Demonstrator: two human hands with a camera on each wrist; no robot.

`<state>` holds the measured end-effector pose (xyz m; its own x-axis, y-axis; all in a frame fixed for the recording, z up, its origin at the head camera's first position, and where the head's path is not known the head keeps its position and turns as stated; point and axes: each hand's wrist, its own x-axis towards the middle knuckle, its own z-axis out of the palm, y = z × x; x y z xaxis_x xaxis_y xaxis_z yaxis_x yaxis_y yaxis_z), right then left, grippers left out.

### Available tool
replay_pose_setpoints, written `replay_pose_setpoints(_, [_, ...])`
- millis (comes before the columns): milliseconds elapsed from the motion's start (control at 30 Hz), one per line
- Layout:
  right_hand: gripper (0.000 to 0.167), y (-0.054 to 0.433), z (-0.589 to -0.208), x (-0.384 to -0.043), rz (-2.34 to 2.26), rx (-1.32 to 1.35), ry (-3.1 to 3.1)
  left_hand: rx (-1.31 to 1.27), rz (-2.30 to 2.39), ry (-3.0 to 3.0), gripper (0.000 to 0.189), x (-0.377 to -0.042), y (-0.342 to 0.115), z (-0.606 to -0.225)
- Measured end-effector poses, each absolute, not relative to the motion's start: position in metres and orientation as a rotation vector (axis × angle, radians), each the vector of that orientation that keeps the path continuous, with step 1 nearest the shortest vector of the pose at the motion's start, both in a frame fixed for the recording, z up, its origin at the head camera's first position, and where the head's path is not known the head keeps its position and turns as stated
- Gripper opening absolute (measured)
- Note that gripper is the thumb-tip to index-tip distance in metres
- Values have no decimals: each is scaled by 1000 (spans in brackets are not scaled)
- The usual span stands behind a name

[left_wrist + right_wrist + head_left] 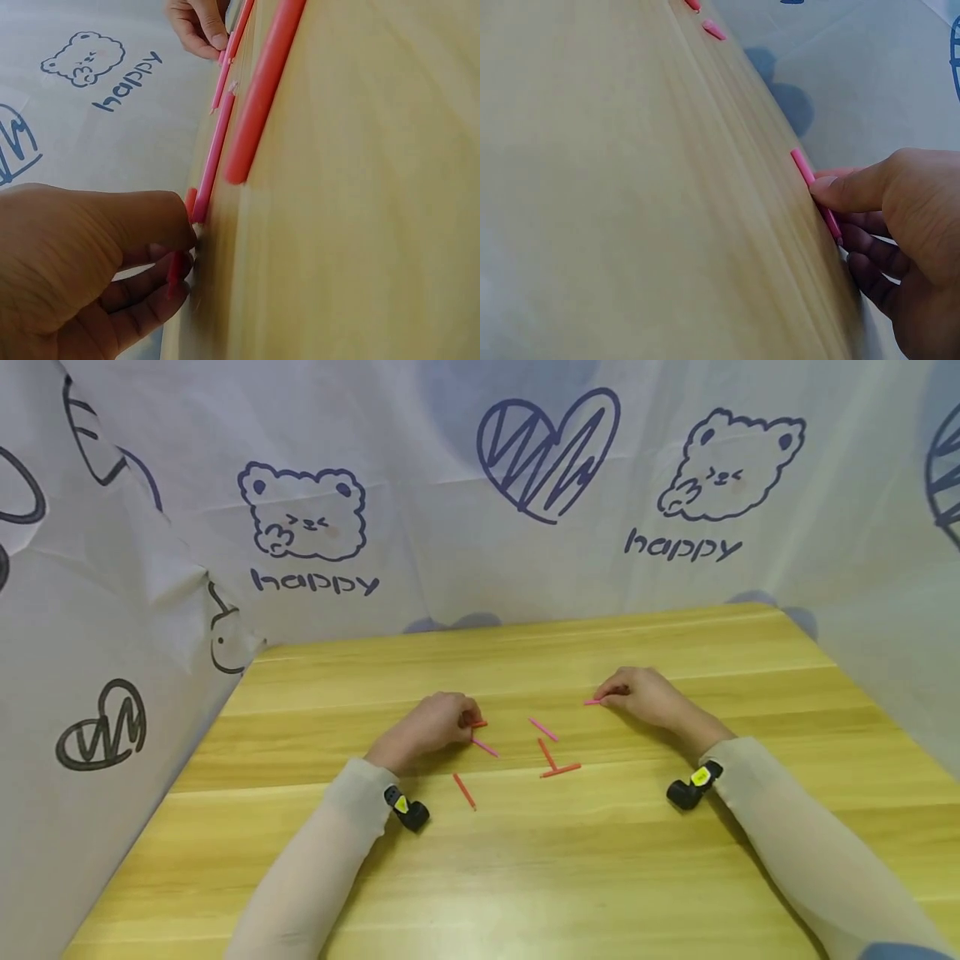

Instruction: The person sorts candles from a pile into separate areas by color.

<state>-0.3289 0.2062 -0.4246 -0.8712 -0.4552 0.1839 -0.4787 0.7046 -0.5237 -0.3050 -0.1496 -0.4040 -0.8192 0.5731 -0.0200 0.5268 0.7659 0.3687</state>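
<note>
My left hand (441, 722) pinches a short thin red stick (480, 723) between thumb and fingers; in the left wrist view part of it is hidden behind the thumb. Right beside those fingertips a pink stick (486, 748) lies slanted on the table. Farther right, my right hand (641, 693) holds another pink stick (592, 702) by thumb and fingertips, low over the wood. The right wrist view shows this stick (802, 166) slanting, with the thumb across its middle. Between the hands lies a third pink stick (543, 729).
Nearer the front, two red sticks form a T: an upright one (547, 753) meeting a crossbar (561, 771). One more red stick (464, 792) lies to the left on the wooden table (525, 877). A white cloth (435, 543) with drawings hangs behind the table.
</note>
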Motion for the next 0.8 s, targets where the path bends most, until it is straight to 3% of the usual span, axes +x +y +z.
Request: replay_pose_setpoints(800, [12,208,-428,-329,983,716,-2877,933,548,2941,17,-326,-175,-406])
